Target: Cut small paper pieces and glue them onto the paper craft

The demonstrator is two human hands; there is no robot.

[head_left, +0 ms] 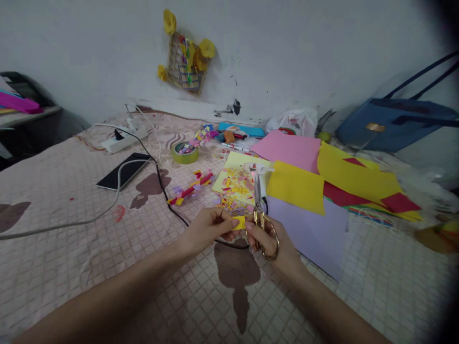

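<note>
Yellow paper [240,222] — in left hand [211,225]

The left hand [208,227] and right hand [282,242] are bare, with slender fingers [225,225]. The left forearm [125,282] and right forearm [319,294] are likewise uncovered, slim and smooth, narrowing towards the wrists and widening towards the lower edge of the view.

On my feed, the scissors [258,216] toward 5 o'clock are shiny metal, gold handles and silvery blades. Yellow strip [239,222], near 5:30: smooth matt paper. Glue gun [263,168] at 3: white plastic. Tape roll [185,158] near 10 looks glossy. Handbag [390,122] between 2 and 3? Kinda leathery, low sheen.
</note>
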